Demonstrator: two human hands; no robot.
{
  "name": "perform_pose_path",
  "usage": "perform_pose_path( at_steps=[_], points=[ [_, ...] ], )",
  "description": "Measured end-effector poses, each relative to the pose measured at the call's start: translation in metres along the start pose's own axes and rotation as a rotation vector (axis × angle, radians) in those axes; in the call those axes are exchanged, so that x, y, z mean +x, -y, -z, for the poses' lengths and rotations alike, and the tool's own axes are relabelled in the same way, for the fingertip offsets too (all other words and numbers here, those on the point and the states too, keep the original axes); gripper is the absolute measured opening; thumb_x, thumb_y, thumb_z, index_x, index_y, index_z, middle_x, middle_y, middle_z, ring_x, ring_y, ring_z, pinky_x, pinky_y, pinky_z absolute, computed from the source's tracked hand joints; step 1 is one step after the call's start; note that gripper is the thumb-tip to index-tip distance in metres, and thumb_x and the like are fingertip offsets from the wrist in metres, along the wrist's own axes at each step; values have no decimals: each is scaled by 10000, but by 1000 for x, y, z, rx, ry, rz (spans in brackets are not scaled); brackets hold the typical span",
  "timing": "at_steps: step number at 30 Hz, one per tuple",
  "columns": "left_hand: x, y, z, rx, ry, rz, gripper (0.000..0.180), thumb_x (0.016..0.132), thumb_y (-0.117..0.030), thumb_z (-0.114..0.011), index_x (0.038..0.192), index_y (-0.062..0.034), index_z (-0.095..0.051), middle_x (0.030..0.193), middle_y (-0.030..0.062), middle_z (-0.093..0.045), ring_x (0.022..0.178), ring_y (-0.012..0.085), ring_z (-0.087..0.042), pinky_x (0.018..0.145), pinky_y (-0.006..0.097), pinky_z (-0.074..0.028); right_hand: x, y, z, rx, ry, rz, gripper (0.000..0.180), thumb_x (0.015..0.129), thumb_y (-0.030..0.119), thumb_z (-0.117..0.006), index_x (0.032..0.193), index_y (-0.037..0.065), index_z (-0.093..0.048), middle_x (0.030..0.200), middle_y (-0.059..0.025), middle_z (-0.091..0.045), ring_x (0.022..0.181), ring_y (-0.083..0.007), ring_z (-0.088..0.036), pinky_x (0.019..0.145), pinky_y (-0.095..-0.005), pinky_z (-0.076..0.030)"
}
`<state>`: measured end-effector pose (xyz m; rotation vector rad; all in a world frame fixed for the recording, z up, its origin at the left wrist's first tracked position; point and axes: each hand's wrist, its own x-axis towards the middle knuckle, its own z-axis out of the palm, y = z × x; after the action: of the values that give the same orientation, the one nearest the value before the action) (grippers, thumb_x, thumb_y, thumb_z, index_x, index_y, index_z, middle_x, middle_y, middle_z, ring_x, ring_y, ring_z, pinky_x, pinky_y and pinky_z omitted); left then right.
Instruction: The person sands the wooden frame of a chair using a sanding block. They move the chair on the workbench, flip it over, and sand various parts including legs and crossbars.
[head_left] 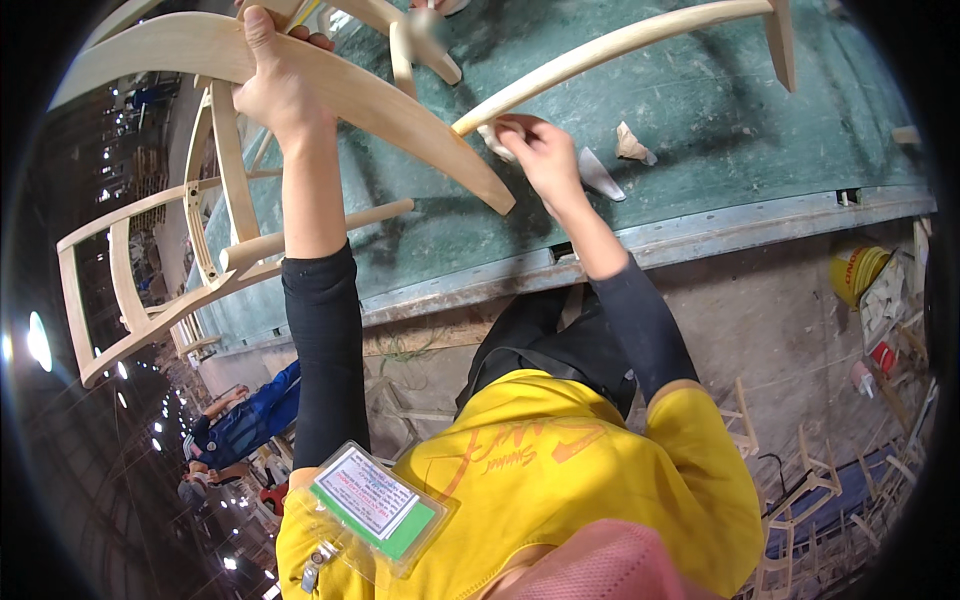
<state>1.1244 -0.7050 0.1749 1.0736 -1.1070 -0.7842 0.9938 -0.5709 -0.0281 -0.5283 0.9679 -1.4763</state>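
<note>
The chair frame (200, 215) of pale, unfinished wood lies on its side on the green bench (700, 110), at the left part of the view. Its rails are smooth and its slats are thin and slightly bent. The left hand (272, 85) has its grip closed around the broad curved arm piece (400, 110), which is flat and sweeps down to a blunt end. To the right, the right hand (540, 155) presses a small folded piece of sandpaper (497, 140), pinched in its fingers, against a round, slender curved rail (600, 45). Just beside this hand lie a grey scrap (598, 175) and a crumpled beige scrap (632, 145) on the worn, scratched bench surface.
</note>
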Motion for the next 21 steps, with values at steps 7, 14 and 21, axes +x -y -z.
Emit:
perform_pose_path(
  at_steps=[7, 14, 21],
  points=[
    [-11, -7, -11, 78, -30, -66, 455, 870, -390, -721, 985, 35, -607, 701, 113, -609, 558, 219, -627, 515, 338, -553, 11, -6, -10, -272, 141, 80, 182, 814, 31, -630, 957, -31, -723, 838, -44, -685, 737, -71, -577, 626, -246, -456],
    [-10, -9, -9, -5, -37, -60, 416, 860, -334, -744, 965, 49, -619, 690, 104, -608, 541, 203, -616, 494, 332, -543, -34, 29, -18, -363, 10, 258, 170, 834, 58, -690, 991, 71, -754, 838, -53, -646, 668, -80, -564, 579, -235, -447],
    [-7, -9, -13, -17, -85, -32, 399, 855, -305, -753, 972, 51, -620, 691, 99, -607, 525, 191, -599, 484, 315, -534, -28, 36, -44, -671, -27, 708, 208, 856, 4, -639, 1041, 60, -720, 838, -106, -585, 693, -234, -614, 593, -324, -494]
  ],
)
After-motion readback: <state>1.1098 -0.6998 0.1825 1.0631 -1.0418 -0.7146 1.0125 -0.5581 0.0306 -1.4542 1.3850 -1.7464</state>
